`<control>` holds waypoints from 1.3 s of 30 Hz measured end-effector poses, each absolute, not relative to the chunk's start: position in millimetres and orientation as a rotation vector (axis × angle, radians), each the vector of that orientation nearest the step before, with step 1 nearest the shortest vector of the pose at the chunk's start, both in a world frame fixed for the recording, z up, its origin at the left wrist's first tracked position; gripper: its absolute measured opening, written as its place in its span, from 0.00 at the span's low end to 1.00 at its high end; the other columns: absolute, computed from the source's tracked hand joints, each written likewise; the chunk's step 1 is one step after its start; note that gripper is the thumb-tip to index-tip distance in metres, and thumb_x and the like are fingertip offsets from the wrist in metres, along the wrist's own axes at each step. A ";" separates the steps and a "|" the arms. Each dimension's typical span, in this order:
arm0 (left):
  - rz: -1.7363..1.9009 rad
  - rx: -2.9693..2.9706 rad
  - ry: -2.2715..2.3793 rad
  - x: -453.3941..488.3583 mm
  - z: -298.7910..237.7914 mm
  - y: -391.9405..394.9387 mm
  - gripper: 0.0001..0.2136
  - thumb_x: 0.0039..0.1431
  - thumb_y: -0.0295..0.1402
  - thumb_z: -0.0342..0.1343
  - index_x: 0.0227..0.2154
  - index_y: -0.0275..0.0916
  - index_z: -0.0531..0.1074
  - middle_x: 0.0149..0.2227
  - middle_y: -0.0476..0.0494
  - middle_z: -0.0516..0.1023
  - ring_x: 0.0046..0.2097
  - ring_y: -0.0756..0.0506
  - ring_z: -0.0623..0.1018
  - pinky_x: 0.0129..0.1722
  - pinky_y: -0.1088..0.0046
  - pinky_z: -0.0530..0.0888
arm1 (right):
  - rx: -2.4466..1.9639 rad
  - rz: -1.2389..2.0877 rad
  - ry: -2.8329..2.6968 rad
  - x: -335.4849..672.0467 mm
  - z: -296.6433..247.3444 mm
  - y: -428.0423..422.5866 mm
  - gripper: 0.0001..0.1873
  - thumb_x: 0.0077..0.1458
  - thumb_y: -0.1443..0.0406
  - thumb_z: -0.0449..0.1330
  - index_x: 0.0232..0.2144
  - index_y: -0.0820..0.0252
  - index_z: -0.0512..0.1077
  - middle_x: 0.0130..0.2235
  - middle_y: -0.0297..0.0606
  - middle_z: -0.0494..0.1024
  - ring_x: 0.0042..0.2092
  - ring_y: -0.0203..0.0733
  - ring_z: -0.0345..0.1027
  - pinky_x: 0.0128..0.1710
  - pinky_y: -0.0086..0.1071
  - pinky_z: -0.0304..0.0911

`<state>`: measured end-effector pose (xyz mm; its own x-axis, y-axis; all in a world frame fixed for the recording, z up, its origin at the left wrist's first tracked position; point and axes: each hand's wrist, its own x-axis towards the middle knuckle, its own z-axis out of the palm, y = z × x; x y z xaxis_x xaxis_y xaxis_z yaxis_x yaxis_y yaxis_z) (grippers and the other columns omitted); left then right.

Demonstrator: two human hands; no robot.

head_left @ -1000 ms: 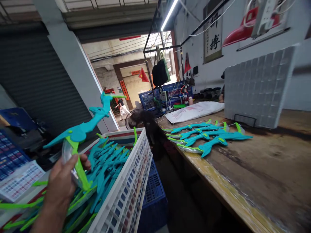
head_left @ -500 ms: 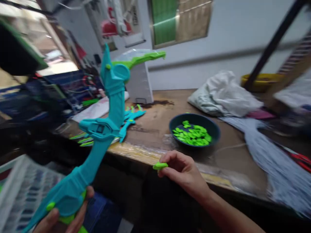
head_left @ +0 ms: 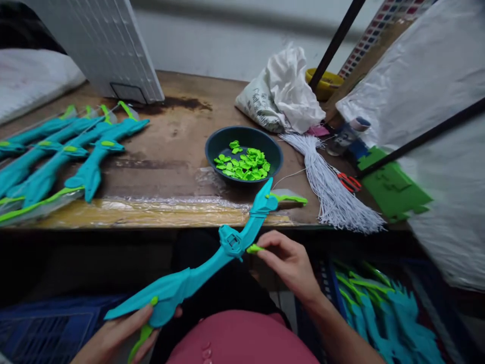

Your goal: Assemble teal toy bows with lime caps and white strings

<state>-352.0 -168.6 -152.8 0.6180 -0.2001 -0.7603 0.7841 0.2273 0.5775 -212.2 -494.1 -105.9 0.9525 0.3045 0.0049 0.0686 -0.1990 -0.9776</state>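
Observation:
My left hand [head_left: 138,326] is wrapped round the lower end of a turquoise plastic toy bow [head_left: 206,265] with lime-green tips. The bow slants up to the right across my lap, and a small slot shows in its middle. In my right hand [head_left: 290,263], thumb and fingers pinch a small lime-green plastic piece [head_left: 254,248]. That piece is close to the bow's middle; whether they touch I cannot tell. Beyond the bow's upper end, a dark round bowl [head_left: 212,161] on the bench holds many similar green pieces [head_left: 248,167].
Several turquoise bows [head_left: 94,162] lie on the bench [head_left: 174,177] at left. Right of the bowl are a bundle of white cords [head_left: 328,187], red-handled scissors [head_left: 349,182] and a white sack [head_left: 280,93]. A crate [head_left: 339,293] with more bows stands low right.
The view has swung right and down. The bow has tilted from nearly upright to a lower slant, and its middle is now close to the green piece in my right hand.

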 end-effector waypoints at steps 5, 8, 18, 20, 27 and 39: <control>-0.814 0.946 0.604 -346.8 -166.1 -180.7 0.35 0.61 0.60 0.54 0.44 0.26 0.78 0.15 0.45 0.63 0.17 0.54 0.59 0.21 0.78 0.51 | -1.712 0.284 -0.121 -193.4 -141.8 -463.7 0.08 0.59 0.62 0.65 0.38 0.61 0.75 0.37 0.35 0.73 0.32 0.33 0.68 0.31 0.26 0.67; -0.839 0.791 0.608 -347.3 -174.1 -183.0 0.33 0.63 0.58 0.53 0.45 0.26 0.78 0.16 0.46 0.62 0.16 0.55 0.58 0.20 0.79 0.50 | -1.862 0.233 -0.222 -187.8 -148.3 -454.5 0.06 0.62 0.64 0.63 0.39 0.62 0.75 0.37 0.36 0.74 0.35 0.33 0.68 0.33 0.26 0.64; -0.880 0.893 0.652 -332.5 -174.7 -181.4 0.36 0.58 0.62 0.56 0.45 0.27 0.79 0.16 0.45 0.63 0.18 0.55 0.60 0.22 0.78 0.52 | -2.206 0.210 -0.447 -178.2 -139.5 -459.0 0.04 0.64 0.68 0.60 0.36 0.63 0.75 0.34 0.35 0.74 0.34 0.32 0.66 0.35 0.27 0.60; -0.864 0.916 0.650 -328.7 -174.0 -181.6 0.36 0.58 0.61 0.56 0.45 0.26 0.80 0.15 0.46 0.62 0.18 0.55 0.59 0.23 0.77 0.51 | -2.139 0.283 -0.351 -176.5 -141.5 -460.2 0.06 0.64 0.66 0.60 0.35 0.63 0.75 0.33 0.35 0.74 0.33 0.32 0.66 0.34 0.26 0.61; -0.882 0.915 0.649 -319.6 -177.1 -180.6 0.35 0.59 0.60 0.56 0.45 0.26 0.80 0.16 0.46 0.64 0.19 0.55 0.61 0.24 0.78 0.52 | -1.976 0.366 -0.213 -176.1 -150.2 -463.2 0.07 0.63 0.64 0.62 0.37 0.63 0.76 0.34 0.37 0.74 0.33 0.33 0.67 0.31 0.25 0.62; -0.911 0.865 0.659 -319.4 -185.6 -179.0 0.30 0.59 0.59 0.56 0.40 0.30 0.80 0.16 0.45 0.65 0.20 0.53 0.62 0.25 0.77 0.55 | -2.361 0.111 -0.625 -172.9 -147.0 -458.0 0.03 0.65 0.72 0.59 0.39 0.62 0.71 0.39 0.39 0.72 0.40 0.35 0.67 0.40 0.30 0.65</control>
<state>-319.4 -179.0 -185.6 0.4675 -0.3947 -0.7910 0.8748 0.3353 0.3498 -172.9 -458.0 -147.0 0.8808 0.4655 0.0864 0.4070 -0.6513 -0.6404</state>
